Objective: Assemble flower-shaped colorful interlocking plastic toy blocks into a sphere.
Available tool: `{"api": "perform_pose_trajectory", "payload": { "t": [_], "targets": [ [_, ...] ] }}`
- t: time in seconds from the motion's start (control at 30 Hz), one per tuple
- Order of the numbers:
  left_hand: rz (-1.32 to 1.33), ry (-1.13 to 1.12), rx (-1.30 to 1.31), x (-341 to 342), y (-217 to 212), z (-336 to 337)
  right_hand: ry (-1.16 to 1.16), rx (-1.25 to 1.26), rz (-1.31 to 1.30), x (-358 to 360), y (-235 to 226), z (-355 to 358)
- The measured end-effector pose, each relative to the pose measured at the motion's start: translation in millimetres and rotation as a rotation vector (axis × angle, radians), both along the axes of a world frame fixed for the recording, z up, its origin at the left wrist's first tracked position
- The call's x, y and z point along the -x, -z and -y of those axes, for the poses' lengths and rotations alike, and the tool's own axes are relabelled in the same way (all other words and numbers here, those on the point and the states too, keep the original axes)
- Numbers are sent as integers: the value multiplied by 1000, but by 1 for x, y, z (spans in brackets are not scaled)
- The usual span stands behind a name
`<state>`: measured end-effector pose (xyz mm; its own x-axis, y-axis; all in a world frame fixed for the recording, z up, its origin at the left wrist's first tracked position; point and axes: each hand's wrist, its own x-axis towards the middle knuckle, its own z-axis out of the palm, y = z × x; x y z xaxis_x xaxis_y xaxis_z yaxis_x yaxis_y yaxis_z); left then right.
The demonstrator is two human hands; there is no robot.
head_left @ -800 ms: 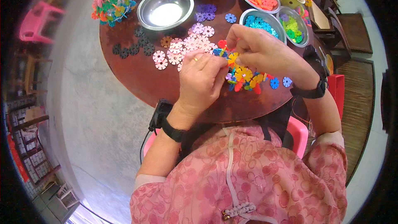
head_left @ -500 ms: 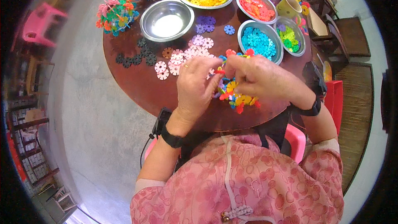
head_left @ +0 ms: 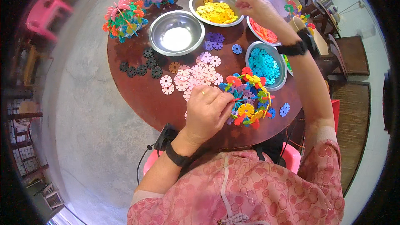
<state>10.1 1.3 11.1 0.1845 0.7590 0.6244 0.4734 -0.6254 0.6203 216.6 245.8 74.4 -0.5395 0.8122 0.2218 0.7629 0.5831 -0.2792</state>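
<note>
My left hand (head_left: 208,110) pinches the left side of a rounded, basket-like assembly of interlocking notched discs (head_left: 246,109), in red, yellow, blue, green and purple, close to the table's near edge. Raised over the far right of the table is my right hand (head_left: 255,9), between the metal bowl of yellow discs (head_left: 199,16) and the bowl of red-orange discs (head_left: 251,29). Its fingers are bent and slightly apart, and nothing shows in them. Loose pale pink discs (head_left: 196,75) lie beside my left hand. Right of the assembly lie a few blue discs (head_left: 284,109).
An empty metal bowl (head_left: 155,33) stands left of the yellow one; a bowl of turquoise discs (head_left: 249,56) is on the right. Black discs (head_left: 141,70) and purple discs (head_left: 214,39) lie loose. Finished-looking disc assemblies (head_left: 124,20) stand at the far left. A pink chair (head_left: 46,16) is beyond.
My right hand has left the assembly and moved up and away over the bowls. The assembly, now more exposed, stays in my left hand. The view has shifted slightly.
</note>
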Motion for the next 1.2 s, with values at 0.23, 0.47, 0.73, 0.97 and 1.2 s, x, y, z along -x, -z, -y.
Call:
{"api": "perform_pose_trajectory", "payload": {
  "t": [0.23,0.47,0.73,0.97,1.2],
  "targets": [
    [-28,-21,21,5,-1,1,18,-203,353,27,54,-47],
    [-33,-59,49,5,3,2,149,-67,464,39,45,-34],
    [81,-105,254,8,3,-1,9,-74,-153,24,-6,18],
    [131,-145,256,7,10,-4,-61,179,-262,23,-42,154],
    [132,-169,217,4,10,-2,-128,171,-216,16,-22,202]
  ]
}}
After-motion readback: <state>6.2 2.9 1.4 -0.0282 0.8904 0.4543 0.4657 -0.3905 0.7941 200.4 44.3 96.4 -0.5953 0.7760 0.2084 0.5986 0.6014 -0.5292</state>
